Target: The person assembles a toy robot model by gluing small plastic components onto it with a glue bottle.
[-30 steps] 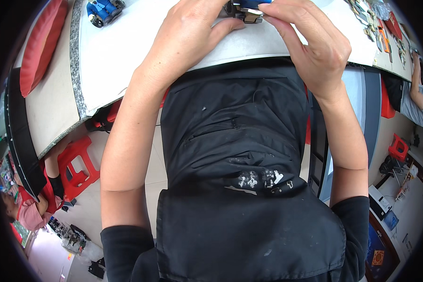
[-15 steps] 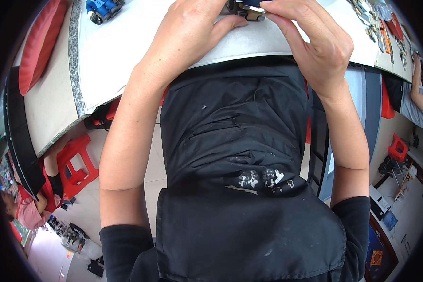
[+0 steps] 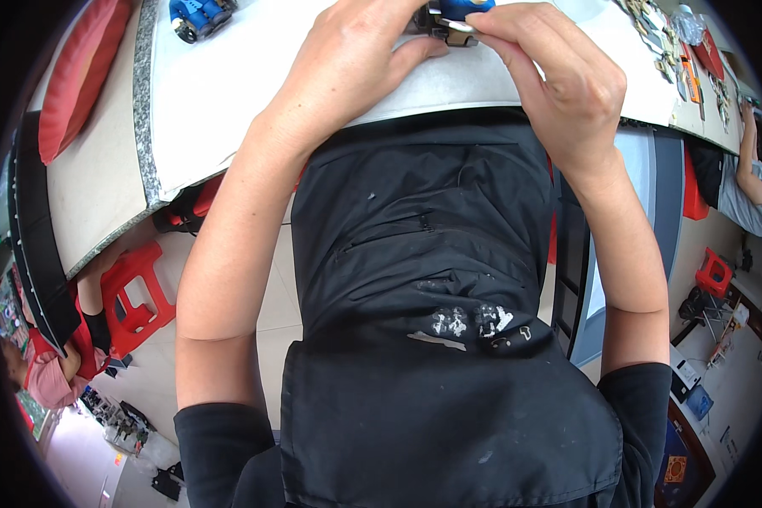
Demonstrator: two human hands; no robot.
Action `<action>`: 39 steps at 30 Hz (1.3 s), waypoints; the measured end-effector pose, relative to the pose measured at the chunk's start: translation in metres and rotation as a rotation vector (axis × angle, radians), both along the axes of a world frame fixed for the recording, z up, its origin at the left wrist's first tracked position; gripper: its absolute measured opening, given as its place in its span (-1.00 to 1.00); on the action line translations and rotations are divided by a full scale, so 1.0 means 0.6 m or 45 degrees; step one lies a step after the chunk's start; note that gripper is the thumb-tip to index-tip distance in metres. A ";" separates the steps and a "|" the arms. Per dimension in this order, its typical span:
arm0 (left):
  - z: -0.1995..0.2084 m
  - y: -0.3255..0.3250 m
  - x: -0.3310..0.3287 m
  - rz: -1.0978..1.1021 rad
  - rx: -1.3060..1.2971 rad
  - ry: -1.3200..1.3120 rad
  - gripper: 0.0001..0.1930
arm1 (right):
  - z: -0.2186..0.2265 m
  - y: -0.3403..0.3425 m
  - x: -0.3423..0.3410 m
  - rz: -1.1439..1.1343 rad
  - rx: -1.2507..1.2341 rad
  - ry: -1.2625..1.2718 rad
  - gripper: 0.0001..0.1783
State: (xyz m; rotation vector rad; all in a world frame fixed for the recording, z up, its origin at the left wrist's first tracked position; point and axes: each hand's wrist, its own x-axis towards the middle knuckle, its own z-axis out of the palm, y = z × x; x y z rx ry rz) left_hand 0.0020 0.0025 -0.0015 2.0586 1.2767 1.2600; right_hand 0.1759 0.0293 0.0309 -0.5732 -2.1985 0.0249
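Note:
A small blue figurine [image 3: 466,8] with dark and brownish parts at its base is between my hands at the table's near edge, cut off by the top of the picture. My left hand [image 3: 347,63] is closed round its left side, thumb against the dark base. Thumb and forefinger of my right hand [image 3: 571,93] are pinched at the right end of a thin pale piece [image 3: 461,26] lying against the figurine's front. Part of the figurine is hidden by my fingers. A similar figurine [image 3: 196,17] in blue, with black round parts, stands apart to the left on white sheeting [image 3: 216,93].
A red tray-like object [image 3: 85,80] lies at the table's far left. Tools and small parts [image 3: 665,42] are spread at the right, beside an orange-handled tool [image 3: 692,80]. Red stools [image 3: 140,296] stand on the floor. Co-workers sit at the left and right edges.
The view has shifted slightly, so more of the figurine's blue part shows. My left hand keeps its grip. My right fingertips have moved slightly along the pale piece's edge.

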 end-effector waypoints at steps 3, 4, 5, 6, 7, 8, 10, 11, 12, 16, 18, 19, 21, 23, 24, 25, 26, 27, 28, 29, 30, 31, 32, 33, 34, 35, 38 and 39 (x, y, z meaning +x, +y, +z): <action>0.002 -0.002 0.000 -0.002 0.066 0.044 -0.56 | 0.002 0.001 -0.006 0.003 0.075 0.073 -0.85; 0.002 -0.003 0.000 -0.006 0.070 0.024 -0.57 | 0.003 0.001 -0.005 0.007 0.078 0.072 -0.85; 0.003 -0.004 0.001 -0.003 0.073 0.023 -0.57 | 0.004 0.000 -0.003 -0.062 0.070 -0.032 -0.85; 0.004 -0.004 0.001 -0.016 0.050 0.013 -0.56 | 0.006 -0.001 -0.002 -0.132 0.061 -0.136 -0.86; 0.005 -0.004 0.001 -0.032 0.027 0.003 -0.56 | 0.009 -0.001 -0.003 -0.132 0.063 -0.138 -0.86; 0.007 -0.005 0.002 -0.033 0.029 0.001 -0.56 | 0.012 -0.002 -0.005 -0.124 0.049 -0.140 -0.86; 0.014 -0.008 0.003 -0.033 -0.013 0.015 -0.55 | 0.017 -0.003 -0.008 -0.119 0.038 -0.145 -0.87; 0.021 -0.012 0.004 -0.037 -0.008 0.013 -0.55 | 0.019 -0.002 -0.009 -0.059 0.034 -0.091 -0.87; 0.028 -0.018 0.007 -0.027 -0.076 -0.009 -0.55 | 0.021 -0.001 -0.009 0.001 0.030 -0.036 -0.86; 0.013 -0.006 0.001 -0.027 0.005 0.021 -0.55 | 0.032 -0.002 -0.008 0.015 -0.041 -0.112 -0.86; 0.011 -0.005 -0.001 -0.025 -0.023 0.004 -0.55 | 0.035 -0.001 -0.008 -0.005 -0.042 -0.181 -0.86; 0.013 -0.004 0.001 -0.024 -0.052 -0.020 -0.55 | 0.036 0.000 -0.006 -0.027 -0.045 -0.257 -0.86; 0.025 -0.009 0.006 -0.020 -0.073 -0.009 -0.55 | 0.030 -0.002 -0.005 -0.002 -0.052 -0.164 -0.86; 0.030 -0.012 0.009 -0.005 -0.092 0.004 -0.55 | 0.030 -0.005 -0.003 0.033 -0.056 -0.068 -0.86; 0.028 -0.010 0.009 -0.006 -0.121 0.010 -0.53 | 0.032 -0.006 -0.003 0.011 -0.092 -0.102 -0.85; 0.024 -0.008 0.009 -0.012 -0.149 0.017 -0.51 | 0.034 -0.007 -0.002 -0.015 -0.129 -0.133 -0.85; 0.019 -0.008 0.012 -0.017 -0.141 0.025 -0.51 | 0.033 -0.008 -0.001 -0.021 -0.121 -0.126 -0.85; 0.013 -0.008 0.016 0.078 -0.047 0.059 -0.57 | 0.030 -0.009 -0.001 -0.050 -0.077 -0.203 -0.84; 0.009 -0.006 0.019 0.173 0.054 0.094 -0.63 | 0.027 -0.008 0.001 -0.080 -0.027 -0.277 -0.83; 0.005 -0.005 0.017 0.167 0.070 0.103 -0.63 | 0.021 -0.006 0.002 -0.087 -0.013 -0.265 -0.83; 0.001 -0.005 0.012 0.147 0.047 0.148 -0.62 | 0.012 -0.003 0.004 -0.082 0.023 -0.251 -0.83; -0.002 -0.001 0.010 0.123 0.024 0.191 -0.61 | 0.002 0.000 0.006 -0.082 0.058 -0.238 -0.81; -0.005 0.000 0.013 0.135 0.031 0.148 -0.64 | -0.007 0.002 0.008 -0.075 0.110 -0.191 -0.80; -0.006 0.001 0.015 0.127 0.043 0.157 -0.64 | -0.014 0.005 0.011 -0.084 0.120 -0.181 -0.80; -0.006 -0.002 0.018 0.132 0.068 0.171 -0.64 | -0.020 0.006 0.014 -0.040 0.176 -0.114 -0.80; -0.004 -0.003 0.020 0.137 0.091 0.183 -0.64 | -0.024 0.008 0.017 0.004 0.232 -0.048 -0.79; 0.005 -0.002 0.018 0.120 0.049 0.187 -0.65 | -0.034 0.023 0.028 0.058 0.330 -0.071 -0.73; 0.006 -0.002 0.017 0.112 0.004 0.170 -0.66 | -0.036 0.027 0.029 0.088 0.389 -0.087 -0.69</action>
